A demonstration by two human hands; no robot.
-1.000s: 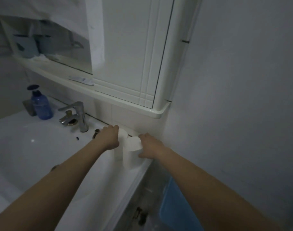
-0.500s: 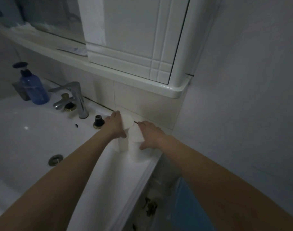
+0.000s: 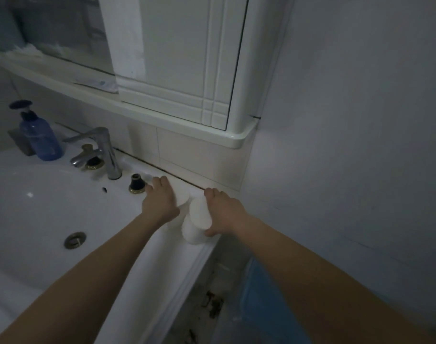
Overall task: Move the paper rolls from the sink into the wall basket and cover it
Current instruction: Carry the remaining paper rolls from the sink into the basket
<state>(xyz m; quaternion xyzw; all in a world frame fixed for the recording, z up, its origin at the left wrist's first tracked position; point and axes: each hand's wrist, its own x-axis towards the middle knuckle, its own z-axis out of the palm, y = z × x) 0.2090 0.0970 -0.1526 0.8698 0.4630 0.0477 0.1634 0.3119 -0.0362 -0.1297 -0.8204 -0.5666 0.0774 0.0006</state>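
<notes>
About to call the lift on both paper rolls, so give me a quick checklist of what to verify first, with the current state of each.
1. Left hand on the left roll: ok, fingers over its top.
2. Right hand on the right roll: ok, wrapped around its side.
3. Rolls upright on the sink ledge: ok, side by side.
4. Faucet and soap bottle clear of the hands: ok, both off to the left.
5. Wall basket and its cover located: cannot tell, neither is in view.
</notes>
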